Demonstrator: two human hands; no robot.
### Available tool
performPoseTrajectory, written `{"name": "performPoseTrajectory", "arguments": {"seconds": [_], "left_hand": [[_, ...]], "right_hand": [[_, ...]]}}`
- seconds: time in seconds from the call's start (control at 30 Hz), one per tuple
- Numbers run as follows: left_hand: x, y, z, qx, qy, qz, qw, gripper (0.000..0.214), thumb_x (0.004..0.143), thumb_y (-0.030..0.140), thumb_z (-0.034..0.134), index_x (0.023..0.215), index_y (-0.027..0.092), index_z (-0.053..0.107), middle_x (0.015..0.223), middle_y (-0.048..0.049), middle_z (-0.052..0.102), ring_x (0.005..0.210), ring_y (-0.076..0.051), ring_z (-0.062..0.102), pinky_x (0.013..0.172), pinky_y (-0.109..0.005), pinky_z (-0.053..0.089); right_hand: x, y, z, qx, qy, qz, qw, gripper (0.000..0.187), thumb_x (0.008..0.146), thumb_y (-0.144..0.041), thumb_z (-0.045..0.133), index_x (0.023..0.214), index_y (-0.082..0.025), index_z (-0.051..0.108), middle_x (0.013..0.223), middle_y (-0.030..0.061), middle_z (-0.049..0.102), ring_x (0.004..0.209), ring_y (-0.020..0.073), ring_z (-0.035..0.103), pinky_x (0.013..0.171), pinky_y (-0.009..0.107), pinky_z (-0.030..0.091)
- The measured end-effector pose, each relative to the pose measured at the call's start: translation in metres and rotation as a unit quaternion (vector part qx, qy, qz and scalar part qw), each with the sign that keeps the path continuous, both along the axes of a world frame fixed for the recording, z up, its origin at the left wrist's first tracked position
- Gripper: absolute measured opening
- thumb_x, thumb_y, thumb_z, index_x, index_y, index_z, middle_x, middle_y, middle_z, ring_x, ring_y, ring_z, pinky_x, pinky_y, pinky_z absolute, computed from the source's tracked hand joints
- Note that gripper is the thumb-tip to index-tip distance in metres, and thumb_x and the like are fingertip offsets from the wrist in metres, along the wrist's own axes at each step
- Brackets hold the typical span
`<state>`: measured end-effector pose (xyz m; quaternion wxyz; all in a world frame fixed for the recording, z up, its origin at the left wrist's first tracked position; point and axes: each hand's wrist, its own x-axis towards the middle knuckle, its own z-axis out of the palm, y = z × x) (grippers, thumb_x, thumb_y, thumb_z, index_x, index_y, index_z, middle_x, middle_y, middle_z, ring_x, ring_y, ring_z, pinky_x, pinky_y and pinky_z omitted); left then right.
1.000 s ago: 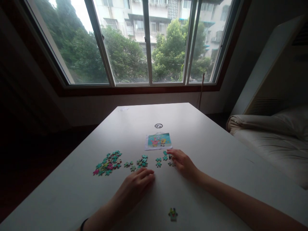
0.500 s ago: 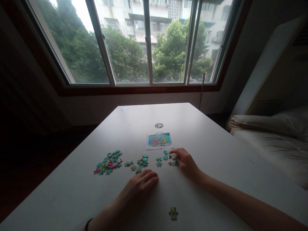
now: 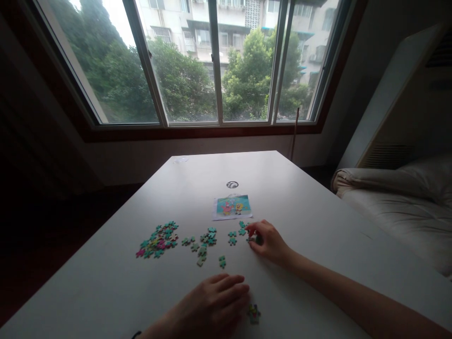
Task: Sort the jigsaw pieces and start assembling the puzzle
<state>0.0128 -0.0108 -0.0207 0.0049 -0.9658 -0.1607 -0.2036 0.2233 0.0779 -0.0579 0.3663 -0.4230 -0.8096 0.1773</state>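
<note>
My left hand [image 3: 226, 299] lies low over the near part of the white table, palm down with its fingers stretched out to the right. Its fingertips are close to a single yellow-green jigsaw piece [image 3: 253, 314]. My right hand [image 3: 270, 241] is farther forward, its thumb and index finger curved apart around a few jigsaw pieces [image 3: 249, 239], which it partly hides. Just left of that hand lie teal pieces [image 3: 232, 238]. Between the hands sits a small green piece [image 3: 222, 262], with a loose group of green pieces [image 3: 208, 237] beyond it.
A larger heap of mixed teal and pink pieces [image 3: 158, 241] lies at the left. Behind the pieces is a cartoon picture sheet [image 3: 233, 207], then a round dark-rimmed mark [image 3: 232, 184] on the white table [image 3: 318, 226]. A padded couch [image 3: 395, 197] stands to the right.
My left hand has moved nearer and to the right, uncovering the small green piece. My right thumb and index finger have curled lower around the pieces at the right.
</note>
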Motion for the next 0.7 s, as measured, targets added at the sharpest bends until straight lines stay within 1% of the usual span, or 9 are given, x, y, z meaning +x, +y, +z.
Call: {"name": "performPoseTrajectory", "arguments": {"seconds": [0.1,0.23,0.3,0.33,0.47,0.53,0.6,0.7], "left_hand": [[0.001,0.000,0.002,-0.007,0.003,0.000,1.000,0.024,0.086,0.014,0.042,0.108,0.014,0.053,0.097,-0.0080,0.066,0.096,-0.018,0.060,0.082,-0.028,0.049],[0.000,0.002,-0.001,-0.015,0.001,0.002,1.000,0.022,0.090,0.014,0.038,0.103,0.015,0.055,0.089,-0.0088,0.066,0.091,-0.017,0.061,0.081,-0.027,0.050],[0.000,0.003,-0.002,-0.018,-0.002,0.003,1.000,0.023,0.091,0.014,0.036,0.101,0.016,0.056,0.087,-0.0089,0.066,0.089,-0.017,0.061,0.080,-0.027,0.050],[0.000,0.003,-0.002,-0.018,-0.006,0.003,1.000,0.023,0.091,0.014,0.035,0.101,0.016,0.056,0.086,-0.0090,0.065,0.088,-0.017,0.061,0.079,-0.027,0.050],[0.001,0.003,-0.003,-0.013,-0.015,0.004,1.000,0.024,0.092,0.014,0.034,0.101,0.016,0.057,0.085,-0.0092,0.065,0.086,-0.017,0.062,0.078,-0.026,0.051],[0.001,0.003,-0.002,-0.008,-0.015,0.003,1.000,0.023,0.091,0.013,0.035,0.101,0.015,0.057,0.085,-0.0089,0.066,0.086,-0.017,0.062,0.077,-0.026,0.051],[0.001,0.001,-0.001,-0.001,-0.014,0.003,1.000,0.022,0.090,0.013,0.038,0.101,0.015,0.056,0.086,-0.0087,0.066,0.086,-0.016,0.062,0.078,-0.026,0.051],[0.002,-0.003,0.001,0.018,-0.011,-0.004,1.000,0.019,0.090,0.014,0.041,0.099,0.017,0.057,0.091,-0.0074,0.066,0.087,-0.016,0.062,0.081,-0.026,0.050]], "right_hand": [[-0.001,0.000,0.000,-0.002,-0.002,0.040,0.999,0.026,0.066,-0.005,0.059,0.086,-0.021,0.063,0.077,0.0008,0.066,0.079,0.0185,0.056,0.075,0.032,0.045],[-0.003,-0.003,0.003,0.008,0.000,0.170,0.985,0.024,0.072,-0.004,0.054,0.086,-0.020,0.063,0.078,0.0014,0.068,0.080,0.0171,0.058,0.077,0.030,0.045],[-0.003,-0.005,0.005,0.013,0.005,0.209,0.978,0.023,0.076,-0.004,0.050,0.088,-0.019,0.063,0.079,0.0022,0.068,0.081,0.0167,0.059,0.079,0.030,0.045],[-0.002,-0.006,0.007,0.013,0.014,0.211,0.977,0.024,0.076,-0.004,0.048,0.088,-0.019,0.062,0.080,0.0027,0.067,0.082,0.0167,0.059,0.079,0.029,0.046],[0.001,-0.008,0.011,-0.005,0.047,0.164,0.985,0.028,0.074,-0.001,0.045,0.088,-0.018,0.063,0.086,0.0048,0.064,0.084,0.0169,0.059,0.075,0.029,0.048],[0.001,-0.008,0.012,-0.014,0.035,0.175,0.984,0.030,0.073,-0.001,0.046,0.091,-0.019,0.063,0.090,0.0053,0.064,0.087,0.0173,0.059,0.077,0.030,0.048],[0.000,-0.008,0.011,-0.015,0.014,0.205,0.978,0.030,0.073,-0.002,0.048,0.092,-0.019,0.063,0.092,0.0044,0.065,0.090,0.0175,0.059,0.082,0.030,0.046],[-0.002,-0.008,0.009,-0.011,0.002,0.223,0.975,0.024,0.074,-0.003,0.052,0.090,-0.019,0.062,0.088,0.0030,0.066,0.087,0.0164,0.060,0.082,0.029,0.046]]}}
